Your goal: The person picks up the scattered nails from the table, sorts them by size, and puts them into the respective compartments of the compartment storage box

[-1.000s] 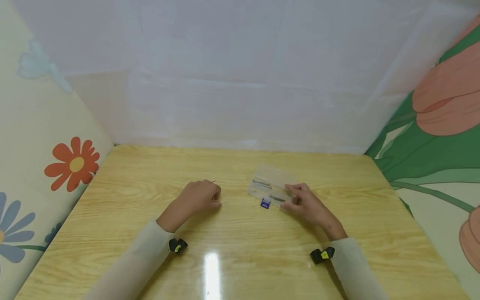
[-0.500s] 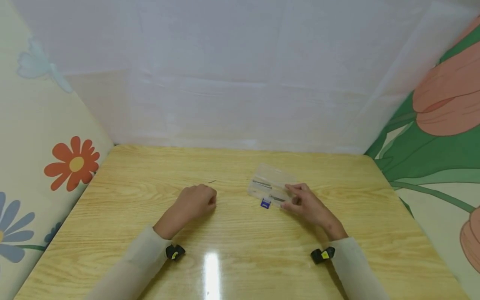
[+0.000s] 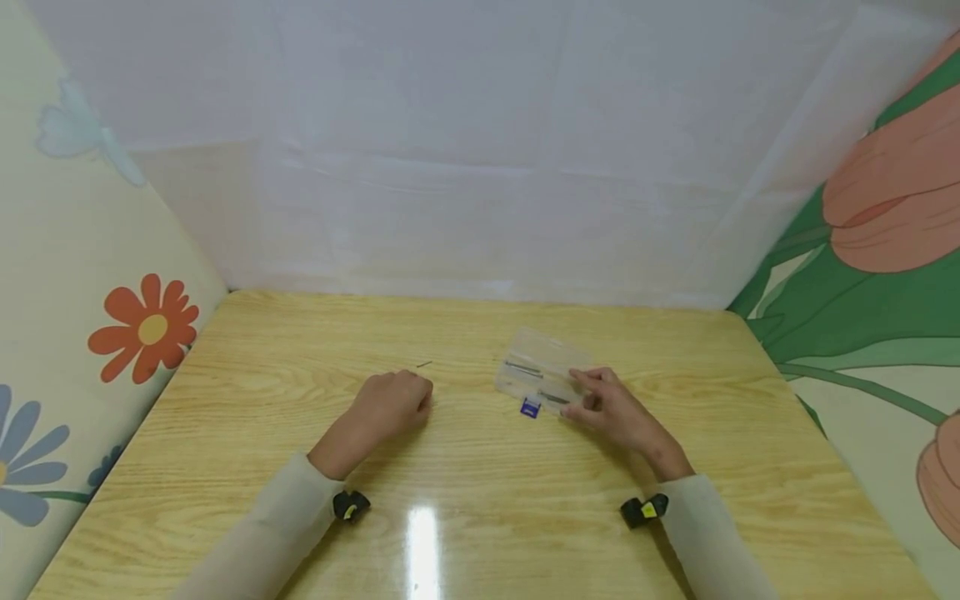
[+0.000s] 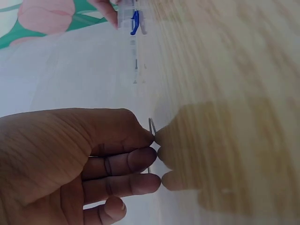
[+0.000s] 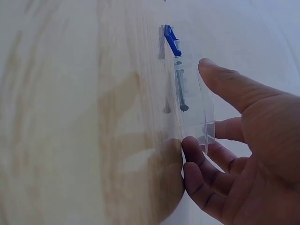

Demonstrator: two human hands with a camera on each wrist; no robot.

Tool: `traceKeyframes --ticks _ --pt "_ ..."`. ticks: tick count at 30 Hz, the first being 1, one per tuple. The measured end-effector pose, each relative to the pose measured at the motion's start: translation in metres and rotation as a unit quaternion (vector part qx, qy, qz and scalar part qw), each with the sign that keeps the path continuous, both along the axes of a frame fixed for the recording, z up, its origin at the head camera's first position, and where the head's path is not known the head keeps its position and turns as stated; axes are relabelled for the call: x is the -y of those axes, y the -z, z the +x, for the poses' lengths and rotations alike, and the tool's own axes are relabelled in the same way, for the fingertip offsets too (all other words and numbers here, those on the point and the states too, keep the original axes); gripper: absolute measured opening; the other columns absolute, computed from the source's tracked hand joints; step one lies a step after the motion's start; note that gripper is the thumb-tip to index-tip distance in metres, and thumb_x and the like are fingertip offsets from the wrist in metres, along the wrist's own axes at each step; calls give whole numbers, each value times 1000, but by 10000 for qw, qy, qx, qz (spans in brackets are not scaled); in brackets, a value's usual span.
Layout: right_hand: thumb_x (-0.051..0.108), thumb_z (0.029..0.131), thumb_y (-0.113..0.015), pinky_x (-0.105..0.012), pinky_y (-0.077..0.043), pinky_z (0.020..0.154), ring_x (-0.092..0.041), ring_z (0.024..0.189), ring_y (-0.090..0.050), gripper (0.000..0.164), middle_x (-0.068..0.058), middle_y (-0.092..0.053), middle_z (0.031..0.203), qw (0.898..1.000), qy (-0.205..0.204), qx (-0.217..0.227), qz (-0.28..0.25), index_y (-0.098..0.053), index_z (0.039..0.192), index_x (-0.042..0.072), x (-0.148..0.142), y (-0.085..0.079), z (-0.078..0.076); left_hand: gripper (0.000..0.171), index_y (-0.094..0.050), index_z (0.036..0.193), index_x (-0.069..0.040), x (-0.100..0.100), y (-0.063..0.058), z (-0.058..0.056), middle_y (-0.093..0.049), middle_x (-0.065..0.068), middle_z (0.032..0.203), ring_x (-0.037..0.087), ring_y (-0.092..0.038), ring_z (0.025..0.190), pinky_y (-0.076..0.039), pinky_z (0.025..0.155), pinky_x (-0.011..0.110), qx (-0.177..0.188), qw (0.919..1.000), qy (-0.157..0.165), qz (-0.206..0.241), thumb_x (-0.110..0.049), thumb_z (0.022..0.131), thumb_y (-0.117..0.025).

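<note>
My left hand (image 3: 392,402) is low over the table with its fingers curled. In the left wrist view the thumb and fingertips are right at a thin metal nail (image 4: 150,125), which shows partly behind them. One end of the nail sticks out past the hand in the head view. My right hand (image 3: 617,410) grips the near right side of a clear plastic box (image 3: 551,350), thumb on one side and fingers on the other. Inside the box lie several grey nails (image 5: 180,86). A blue latch (image 3: 530,407) is on its front edge.
The wooden table (image 3: 480,500) has a bright glare streak (image 3: 422,550) near its front. A white sheet (image 3: 450,167) hangs behind it, with flower-printed panels on the left (image 3: 75,250) and right (image 3: 885,250). Black cameras are strapped to both wrists.
My left hand has drawn back slightly to the left, showing more of the nail, and has stayed put over the last half second. The right hand and the box have not moved.
</note>
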State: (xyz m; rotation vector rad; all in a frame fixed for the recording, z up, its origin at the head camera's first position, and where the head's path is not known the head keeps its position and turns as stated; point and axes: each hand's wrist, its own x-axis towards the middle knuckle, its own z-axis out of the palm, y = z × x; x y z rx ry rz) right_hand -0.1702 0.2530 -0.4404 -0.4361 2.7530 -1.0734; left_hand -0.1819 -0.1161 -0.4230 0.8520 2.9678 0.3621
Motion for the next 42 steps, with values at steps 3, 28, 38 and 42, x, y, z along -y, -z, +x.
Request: traceKeyframes --ticks 3,28,38,42 --pt "24 97 -74 -41 -48 83 -25 101 -53 71 -15 -45 131 10000 12 11 7 -41 155 -1 0 0 0 44 -36 60 -19 1 1 0 -26 -7 56 9 -19 52 -20 48 25 -92 9999 64 4 1 91 -60" --pt "26 98 -73 -38 -50 83 -24 101 -55 71 -15 -46 130 10000 -28 -47 30 -40 155 0 -1 1 -1 33 -45 66 -18 -10 3 -8 -38 -7 61 9 -28 56 -24 48 25 -650 9954 688 176 1 86 -63" --pt "26 98 -73 -40 -50 84 -25 102 -55 71 -15 -46 130 10000 26 -38 45 -41 155 1 1 0 0 31 -47 70 -17 -29 2 -17 -42 -5 64 9 -33 59 -29 52 25 -511 9945 845 338 1 89 -64" --pt "26 97 -74 -41 -50 85 -25 102 -54 71 -14 -46 129 10000 27 -47 24 -41 155 1 1 0 0 29 -49 72 -16 -37 1 -20 -44 -5 67 9 -36 60 -32 53 25 -687 9918 958 490 2 88 -65"
